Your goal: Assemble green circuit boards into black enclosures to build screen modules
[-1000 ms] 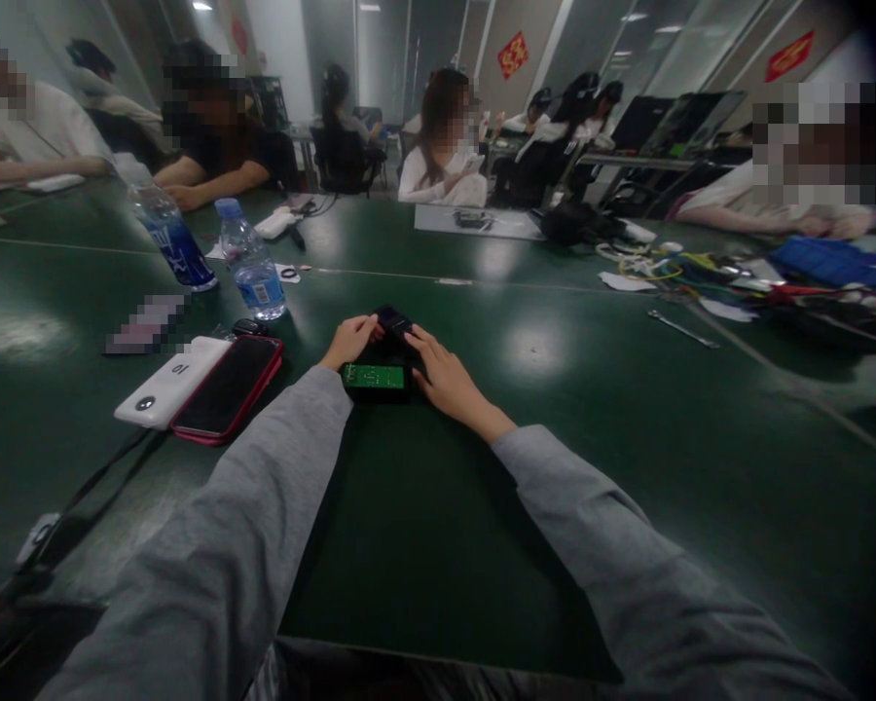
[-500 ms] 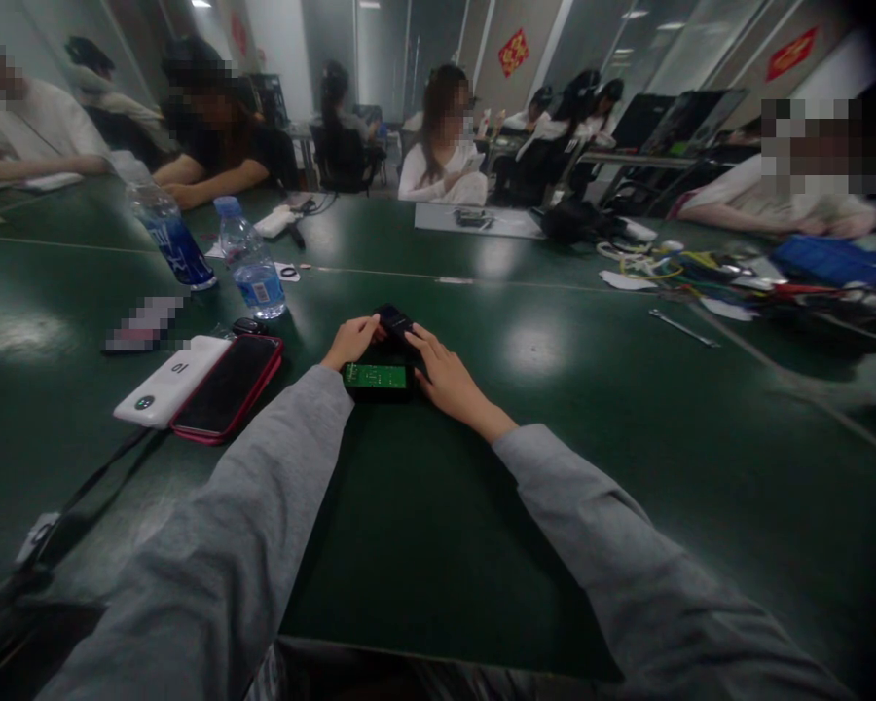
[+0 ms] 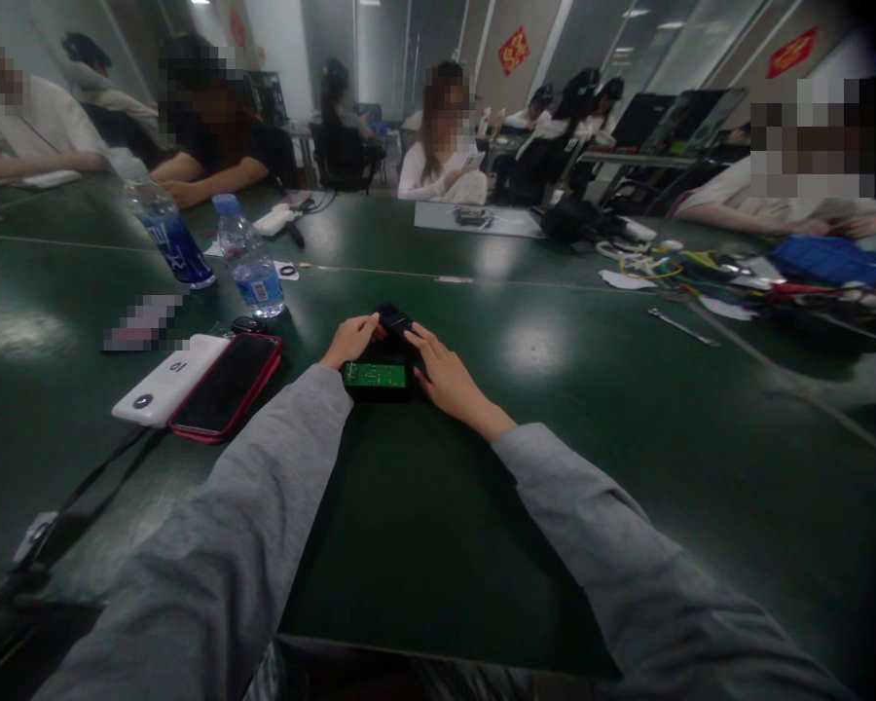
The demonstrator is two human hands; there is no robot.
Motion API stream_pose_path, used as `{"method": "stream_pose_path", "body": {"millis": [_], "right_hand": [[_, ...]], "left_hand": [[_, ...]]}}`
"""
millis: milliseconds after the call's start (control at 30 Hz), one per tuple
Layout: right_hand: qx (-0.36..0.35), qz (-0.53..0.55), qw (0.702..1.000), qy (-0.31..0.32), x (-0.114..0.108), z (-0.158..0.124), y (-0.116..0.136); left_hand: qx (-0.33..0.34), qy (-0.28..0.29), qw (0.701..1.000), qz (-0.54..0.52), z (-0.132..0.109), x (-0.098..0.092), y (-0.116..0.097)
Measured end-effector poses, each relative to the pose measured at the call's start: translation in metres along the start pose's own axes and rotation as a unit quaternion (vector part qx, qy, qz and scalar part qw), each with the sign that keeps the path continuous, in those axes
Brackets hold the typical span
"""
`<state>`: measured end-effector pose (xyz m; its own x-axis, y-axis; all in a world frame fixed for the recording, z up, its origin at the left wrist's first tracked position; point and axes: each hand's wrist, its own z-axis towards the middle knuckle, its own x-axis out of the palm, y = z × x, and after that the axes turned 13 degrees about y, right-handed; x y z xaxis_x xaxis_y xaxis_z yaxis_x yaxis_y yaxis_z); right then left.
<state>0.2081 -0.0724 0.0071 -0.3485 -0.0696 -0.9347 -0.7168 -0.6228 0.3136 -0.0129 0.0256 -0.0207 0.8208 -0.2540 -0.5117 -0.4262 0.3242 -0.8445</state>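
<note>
A small black device lies on the green table with a green circuit board [image 3: 376,375] showing in its open top. Just beyond the board, a small dark part [image 3: 393,318] sits tilted between my two hands. My left hand [image 3: 348,341] pinches that part from the left with curled fingers. My right hand [image 3: 444,378] lies beside the board on the right, and its fingertips touch the same dark part. Both of my arms wear grey sleeves.
A red-cased phone [image 3: 226,387] and a white power bank [image 3: 164,380] lie to the left, with two water bottles [image 3: 250,261] behind them. A metal tool [image 3: 680,328] and a heap of cables [image 3: 690,270] lie to the right. Other people sit around the table.
</note>
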Motion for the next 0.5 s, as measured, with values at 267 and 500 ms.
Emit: {"method": "stream_pose_path", "body": {"millis": [267,500], "right_hand": [[-0.002,-0.008,1.000,-0.004,0.0023,0.0012,-0.0031],[-0.003,-0.015,1.000,-0.008,0.0019,0.0010,-0.0018]], "left_hand": [[0.006,0.002,1.000,0.001,0.0005,0.0004,0.0022],[0.003,0.004,1.000,-0.003,0.0013,0.0006,0.0018]]}}
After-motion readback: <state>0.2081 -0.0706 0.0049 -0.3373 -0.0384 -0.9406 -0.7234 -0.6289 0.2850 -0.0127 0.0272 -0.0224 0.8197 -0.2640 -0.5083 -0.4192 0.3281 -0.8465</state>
